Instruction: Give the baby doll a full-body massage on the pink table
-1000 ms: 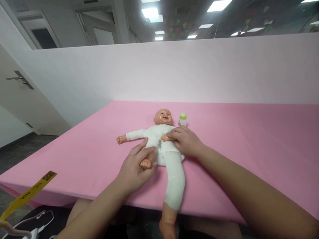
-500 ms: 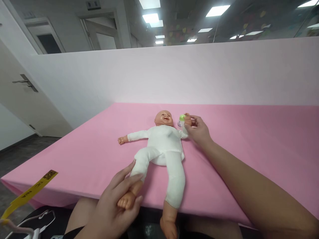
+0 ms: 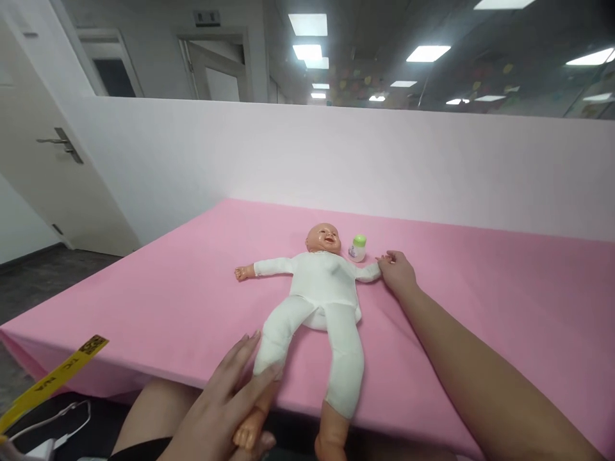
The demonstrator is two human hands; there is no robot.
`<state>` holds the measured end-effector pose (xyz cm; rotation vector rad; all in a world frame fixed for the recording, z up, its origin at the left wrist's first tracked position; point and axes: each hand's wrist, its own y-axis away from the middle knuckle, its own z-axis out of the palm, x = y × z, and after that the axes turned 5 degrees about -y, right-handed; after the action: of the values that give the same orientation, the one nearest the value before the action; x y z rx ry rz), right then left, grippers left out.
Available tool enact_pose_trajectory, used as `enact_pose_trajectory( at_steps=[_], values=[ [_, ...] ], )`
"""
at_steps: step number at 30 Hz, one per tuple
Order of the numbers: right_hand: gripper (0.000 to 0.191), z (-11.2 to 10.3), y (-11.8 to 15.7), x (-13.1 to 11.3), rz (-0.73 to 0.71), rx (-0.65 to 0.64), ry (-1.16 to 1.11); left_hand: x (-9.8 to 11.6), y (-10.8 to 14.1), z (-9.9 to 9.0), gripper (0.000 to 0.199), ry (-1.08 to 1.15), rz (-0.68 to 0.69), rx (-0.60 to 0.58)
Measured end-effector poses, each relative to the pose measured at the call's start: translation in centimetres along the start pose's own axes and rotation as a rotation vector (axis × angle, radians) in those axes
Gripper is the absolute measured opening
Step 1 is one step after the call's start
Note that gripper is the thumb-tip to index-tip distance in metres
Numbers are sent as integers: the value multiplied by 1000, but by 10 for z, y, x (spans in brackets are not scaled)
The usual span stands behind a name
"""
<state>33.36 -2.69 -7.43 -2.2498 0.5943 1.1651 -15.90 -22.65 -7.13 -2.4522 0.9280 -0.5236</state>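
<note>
A baby doll (image 3: pixel 323 278) with a white cloth body lies on its back, its head toward the wall and its feet over the table's near edge. My left hand (image 3: pixel 223 400) is closed loosely round its lower leg on the left, fingers along the shin and thumb by the bare foot. At the doll's arm on the right, my right hand (image 3: pixel 398 272) grips the doll's hand, which is mostly hidden by my fingers. A small baby bottle (image 3: pixel 357 248) with a green cap stands between the doll's head and my right hand, touched by neither hand.
Pink cloth covers the table (image 3: pixel 182 288). A white wall (image 3: pixel 288 160) rises along its far side, with a window above. To the left are a door (image 3: pixel 57 147) and a yellow tag (image 3: pixel 52 381); a white cable (image 3: pixel 72 422) lies below the near edge.
My right hand has lowered the doll's arm outward to the right, down beside the table cloth, uncovering the bottle. My left hand stays at the leg. The view has shifted slightly.
</note>
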Motion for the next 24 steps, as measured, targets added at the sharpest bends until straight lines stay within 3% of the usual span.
enact_pose_trajectory(
  at_steps=[4, 8, 10, 13, 17, 20, 24],
  values=[
    [58, -5, 7, -9, -58, 13, 83, 8, -3, -22, 97, 34, -27, -21],
    [47, -13, 22, -24, -142, 64, 124, -8, -32, -37, 90, 44, -80, -34],
    [41, -15, 37, -33, -231, 53, 112, -30, -65, -31, 82, 31, -141, -86],
    [36, -21, 75, -51, -401, -9, 80, -76, -129, -6, 80, 29, -300, -103],
    [30, -47, 153, -78, -650, -134, 110, -144, -190, 27, 99, 54, -420, -253],
    [35, -73, 217, -89, -893, -195, 74, -188, -197, 40, 106, 167, -525, -347],
    [52, -91, 287, -78, -930, -215, 53, -221, -184, 49, 88, 144, -532, -386]
  ],
)
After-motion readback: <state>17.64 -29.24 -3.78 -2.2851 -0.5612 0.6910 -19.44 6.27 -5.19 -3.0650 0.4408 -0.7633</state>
